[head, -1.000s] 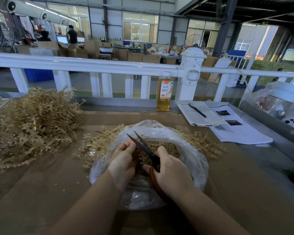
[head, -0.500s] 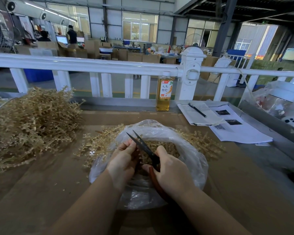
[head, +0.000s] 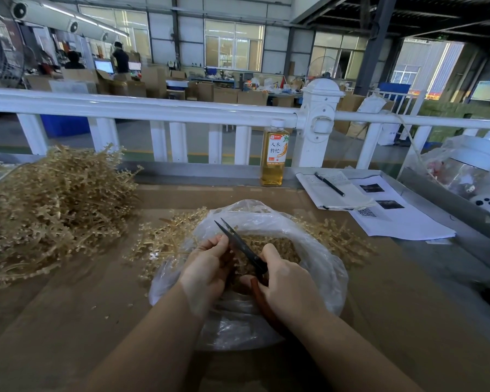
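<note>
My right hand (head: 287,287) grips black scissors (head: 239,243) with red-brown handles, blades slightly apart and pointing up-left over a clear plastic bag (head: 317,258). The bag holds small tan cut pieces. My left hand (head: 207,267) pinches a tan plastic sprig right at the blades; the sprig is mostly hidden by my fingers. Loose tan branched sprigs (head: 164,244) lie beside and behind the bag on the brown cardboard-covered table (head: 68,321).
A big heap of tan sprigs (head: 48,205) fills the left side. A bottle of amber drink (head: 273,154) stands at the back by a white railing (head: 153,107). Papers with a pen (head: 330,184) lie back right, plastic-wrapped items (head: 470,168) far right.
Almost nothing: both hands stay over the bag, the scissor blades have closed a little at the sprig.
</note>
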A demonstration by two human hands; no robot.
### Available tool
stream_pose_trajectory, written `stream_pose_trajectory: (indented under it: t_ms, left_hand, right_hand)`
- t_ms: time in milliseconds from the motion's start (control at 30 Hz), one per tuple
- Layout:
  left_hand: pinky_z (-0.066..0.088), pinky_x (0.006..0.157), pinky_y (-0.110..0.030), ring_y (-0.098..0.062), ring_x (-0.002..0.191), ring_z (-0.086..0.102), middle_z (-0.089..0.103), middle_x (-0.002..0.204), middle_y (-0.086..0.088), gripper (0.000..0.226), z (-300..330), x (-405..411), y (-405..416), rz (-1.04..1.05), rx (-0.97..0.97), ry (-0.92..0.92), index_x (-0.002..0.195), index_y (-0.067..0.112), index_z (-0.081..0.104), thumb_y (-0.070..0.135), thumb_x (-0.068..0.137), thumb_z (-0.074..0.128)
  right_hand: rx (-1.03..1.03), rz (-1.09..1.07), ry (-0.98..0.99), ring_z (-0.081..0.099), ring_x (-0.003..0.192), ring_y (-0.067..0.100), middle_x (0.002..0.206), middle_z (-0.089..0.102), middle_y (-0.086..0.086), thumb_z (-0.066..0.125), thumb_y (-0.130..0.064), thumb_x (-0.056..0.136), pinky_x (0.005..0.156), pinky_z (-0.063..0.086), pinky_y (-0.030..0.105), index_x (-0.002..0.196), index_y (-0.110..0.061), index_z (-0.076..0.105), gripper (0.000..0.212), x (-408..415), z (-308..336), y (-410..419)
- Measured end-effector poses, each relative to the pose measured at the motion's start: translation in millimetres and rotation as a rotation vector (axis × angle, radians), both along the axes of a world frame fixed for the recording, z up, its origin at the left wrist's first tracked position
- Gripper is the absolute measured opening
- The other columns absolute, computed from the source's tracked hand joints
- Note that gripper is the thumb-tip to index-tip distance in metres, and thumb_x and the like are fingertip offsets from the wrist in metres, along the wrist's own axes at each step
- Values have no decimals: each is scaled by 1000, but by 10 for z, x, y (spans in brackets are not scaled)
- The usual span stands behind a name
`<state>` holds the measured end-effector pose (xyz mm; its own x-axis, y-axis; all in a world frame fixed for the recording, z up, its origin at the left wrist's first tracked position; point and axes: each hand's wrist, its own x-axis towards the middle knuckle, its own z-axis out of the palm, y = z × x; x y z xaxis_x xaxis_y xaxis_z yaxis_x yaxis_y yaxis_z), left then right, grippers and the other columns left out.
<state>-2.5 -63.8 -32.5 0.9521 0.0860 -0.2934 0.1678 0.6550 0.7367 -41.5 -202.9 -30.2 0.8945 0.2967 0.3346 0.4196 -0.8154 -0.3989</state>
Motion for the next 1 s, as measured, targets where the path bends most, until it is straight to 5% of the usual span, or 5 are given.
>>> stream_pose_trajectory:
  t_ms: [200,667,867,1000]
  left_hand:
    - [50,61,-32,-21,67,56,58,71,-7,27,-11,0,6,15,39,14,68,12,48,5,94,52]
    - [52,44,-28,-22,50,66,66,57,-9,7,-23,-49,5,-28,143,-16,86,3,57,-1,91,54]
    - [52,45,-27,-22,51,67,67,57,-9,8,-33,-39,15,-56,150,-16,83,3,60,4,90,58]
    - [51,43,-25,-21,49,66,66,55,-8,9,-41,-31,20,-63,139,-16,83,2,59,3,91,56]
  right_hand:
    - [-5,-2,13,64,84,13,91,65,-4,55,-49,92,73,50,25,103,-26,37,32,-13,25,8]
    - [-5,-9,30,60,72,11,73,56,-10,57,-34,91,63,43,19,96,-26,38,21,16,23,-63]
    - [-38,-7,51,51,63,7,67,50,-11,53,-38,94,47,29,11,95,-29,33,22,36,20,-44]
    - [-46,-1,60,60,70,12,75,59,-6,52,-35,95,55,40,15,96,-28,33,20,43,29,-40]
